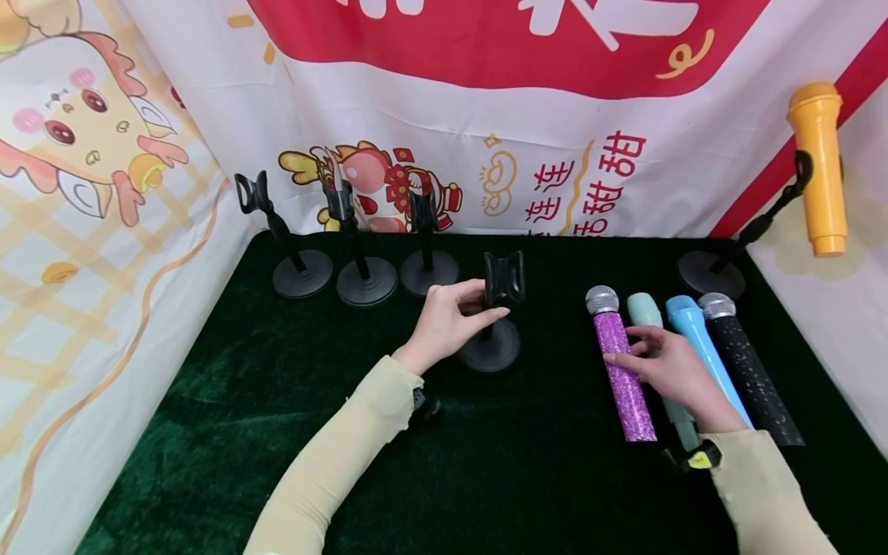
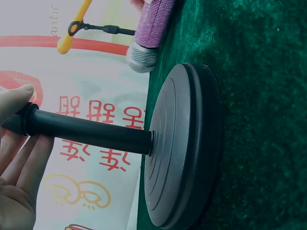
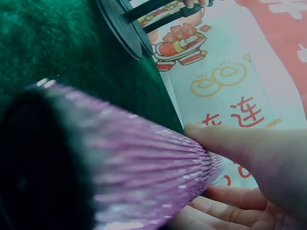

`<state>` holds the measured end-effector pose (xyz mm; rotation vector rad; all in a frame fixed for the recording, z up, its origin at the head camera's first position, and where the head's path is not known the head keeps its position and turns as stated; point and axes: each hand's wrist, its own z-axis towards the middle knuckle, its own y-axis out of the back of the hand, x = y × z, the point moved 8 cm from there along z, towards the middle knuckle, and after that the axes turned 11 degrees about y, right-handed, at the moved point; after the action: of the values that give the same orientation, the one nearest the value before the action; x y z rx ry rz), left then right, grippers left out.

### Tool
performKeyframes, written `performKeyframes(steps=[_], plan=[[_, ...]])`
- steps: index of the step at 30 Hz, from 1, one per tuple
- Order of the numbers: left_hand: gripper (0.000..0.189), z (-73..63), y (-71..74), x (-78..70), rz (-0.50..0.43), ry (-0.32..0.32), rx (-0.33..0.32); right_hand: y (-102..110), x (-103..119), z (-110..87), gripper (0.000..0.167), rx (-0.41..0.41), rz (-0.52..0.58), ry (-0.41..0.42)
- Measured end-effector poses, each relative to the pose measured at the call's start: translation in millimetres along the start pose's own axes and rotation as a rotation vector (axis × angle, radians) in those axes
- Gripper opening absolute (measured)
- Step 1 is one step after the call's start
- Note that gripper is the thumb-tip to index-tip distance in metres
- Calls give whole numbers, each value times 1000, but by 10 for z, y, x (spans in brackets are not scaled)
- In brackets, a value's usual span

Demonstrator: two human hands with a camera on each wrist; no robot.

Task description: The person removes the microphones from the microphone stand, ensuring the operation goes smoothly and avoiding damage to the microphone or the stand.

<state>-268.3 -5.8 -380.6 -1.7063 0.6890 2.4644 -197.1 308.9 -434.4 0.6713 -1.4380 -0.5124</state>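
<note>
My left hand [image 1: 444,324] holds a black desktop microphone stand [image 1: 494,354] by its pole, just under the clip. In the left wrist view, thumb and fingers are around a collar on the pole, and the round base [image 2: 168,153] is at the green cloth. My right hand [image 1: 669,370] grips a purple glitter microphone [image 1: 633,405] midway along its handle, thumb on one side and fingers on the other. Its silver mesh head points toward the backdrop. Close by on the right are a mint green microphone [image 1: 645,308], a blue one [image 1: 701,339] and a black speckled one [image 1: 752,378].
Three more black stands [image 1: 301,274] with vacant clips are at the back left. A fourth stand [image 1: 711,274], back right, carries a yellow microphone [image 1: 821,177]. Dark green cloth [image 1: 486,478] covers the table, and a printed backdrop [image 1: 444,108] hangs behind its far edge.
</note>
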Motion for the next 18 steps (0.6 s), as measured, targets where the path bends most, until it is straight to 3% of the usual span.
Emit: performKeyframes(steps=[4, 18], plan=[[22, 2, 2, -2, 0, -5, 0, -20, -3, 1, 80, 33, -72, -14], [23, 3, -4, 16, -2, 2, 1, -58, 24, -2, 83, 66, -67, -37]])
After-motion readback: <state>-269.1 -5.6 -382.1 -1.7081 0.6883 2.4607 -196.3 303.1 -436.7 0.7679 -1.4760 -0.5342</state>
